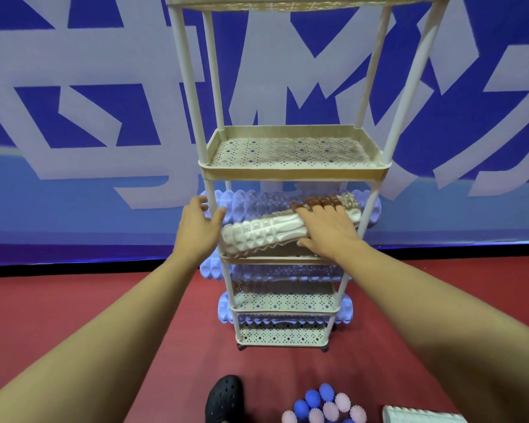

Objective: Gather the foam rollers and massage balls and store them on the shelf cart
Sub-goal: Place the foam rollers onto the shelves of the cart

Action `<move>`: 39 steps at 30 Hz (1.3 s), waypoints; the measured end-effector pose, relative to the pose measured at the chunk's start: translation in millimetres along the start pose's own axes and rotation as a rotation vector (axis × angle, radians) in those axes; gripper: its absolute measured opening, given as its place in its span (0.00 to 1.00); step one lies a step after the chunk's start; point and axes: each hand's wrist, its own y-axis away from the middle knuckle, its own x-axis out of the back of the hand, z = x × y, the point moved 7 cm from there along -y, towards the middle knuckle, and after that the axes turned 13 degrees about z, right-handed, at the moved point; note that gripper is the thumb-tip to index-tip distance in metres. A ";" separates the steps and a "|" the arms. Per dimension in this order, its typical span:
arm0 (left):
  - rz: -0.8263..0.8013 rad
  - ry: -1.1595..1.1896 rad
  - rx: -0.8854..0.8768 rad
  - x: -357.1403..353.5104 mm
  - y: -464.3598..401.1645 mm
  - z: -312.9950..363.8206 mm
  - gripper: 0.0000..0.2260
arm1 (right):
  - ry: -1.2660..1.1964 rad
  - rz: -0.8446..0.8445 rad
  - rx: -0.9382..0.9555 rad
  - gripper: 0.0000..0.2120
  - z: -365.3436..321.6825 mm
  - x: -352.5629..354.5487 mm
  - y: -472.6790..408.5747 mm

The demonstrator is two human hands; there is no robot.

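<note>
A cream shelf cart (290,174) with perforated trays stands on the red floor against the blue wall. A white ridged foam roller (263,235) lies tilted on its third tray, in front of a lavender roller (257,199). My right hand (327,230) grips the white roller's right half, fingers curled over the top. My left hand (197,227) is spread at the roller's left end, thumb by the cart post, holding nothing. More lavender rollers (214,270) (223,308) lie on the lower trays. Several blue and pink spiky massage balls (324,406) sit on the floor.
Another white roller (419,415) shows at the bottom right edge on the floor. A black perforated clog (225,398) on a foot stands left of the balls. The second tray (287,148) holds nothing. The cart has small wheels (242,348).
</note>
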 end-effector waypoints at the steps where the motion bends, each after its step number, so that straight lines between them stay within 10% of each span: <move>1: -0.012 -0.003 0.005 -4.1 4.7 -0.8 0.24 | 0.000 0.001 -0.001 0.38 -1.7 -2.4 0.8; 7: 0.112 -0.118 0.176 -13.1 40.4 -19.5 0.30 | -0.013 0.075 -0.008 0.38 2.1 0.7 7.4; 15: -0.152 -0.373 -0.361 -73.7 125.8 2.6 0.20 | -0.103 0.301 0.180 0.27 31.2 7.0 90.0; 25: -0.562 -0.418 -0.682 -232.3 249.9 43.8 0.23 | -0.137 -0.162 -0.147 0.28 163.4 -119.7 282.3; 39: -0.994 -0.527 -0.678 -431.5 373.5 -39.5 0.26 | -0.350 -0.767 -0.341 0.36 194.3 -329.5 462.7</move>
